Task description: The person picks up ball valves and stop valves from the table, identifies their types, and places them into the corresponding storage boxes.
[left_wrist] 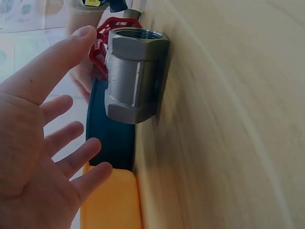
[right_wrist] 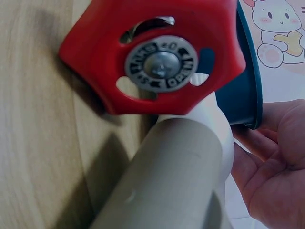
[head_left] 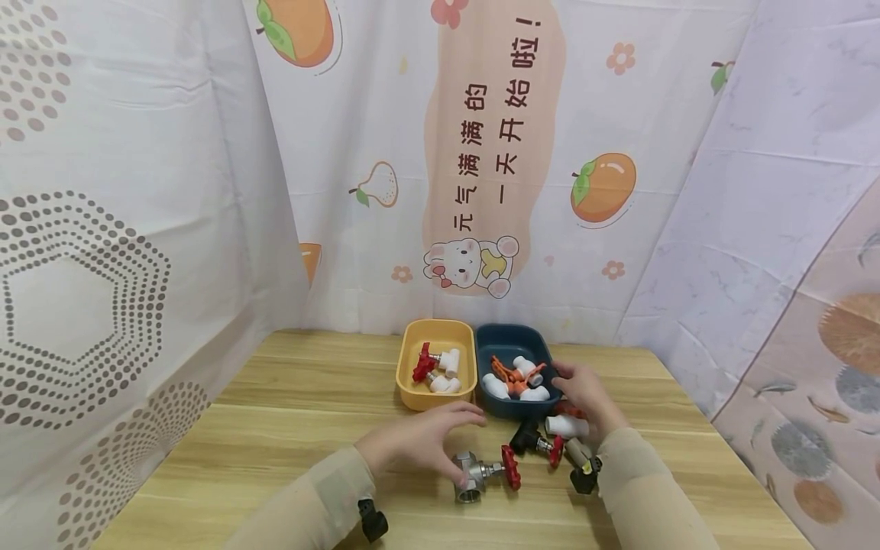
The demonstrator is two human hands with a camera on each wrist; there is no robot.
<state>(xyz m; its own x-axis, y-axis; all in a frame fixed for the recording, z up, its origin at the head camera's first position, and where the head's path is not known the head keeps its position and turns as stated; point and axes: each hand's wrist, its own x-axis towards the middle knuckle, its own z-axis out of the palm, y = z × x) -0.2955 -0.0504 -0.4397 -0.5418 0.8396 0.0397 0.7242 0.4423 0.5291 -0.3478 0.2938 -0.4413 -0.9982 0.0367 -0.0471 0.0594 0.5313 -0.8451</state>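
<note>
My left hand (head_left: 429, 443) reaches in from the left with thumb and fingers spread around a metal valve (head_left: 470, 475) that has a red handwheel (head_left: 511, 467). In the left wrist view, the palm faces this valve's threaded steel body (left_wrist: 136, 76), and nothing lies in its grasp. At the right rim of the dark blue bin (head_left: 512, 334), my right hand (head_left: 587, 393) holds the edge, fingertips partly hidden by the bin wall. White pipe fittings and valves with orange handles (head_left: 517, 382) lie inside that bin.
A yellow bin (head_left: 411, 388) beside the blue one holds white valves with red handles (head_left: 440, 374). Under my right forearm lie a black valve (head_left: 528, 437), a white fitting (head_left: 567, 426) and a grey-beige pipe piece (right_wrist: 167, 176). A patterned curtain (head_left: 357, 298) hangs behind the wooden table (head_left: 275, 428).
</note>
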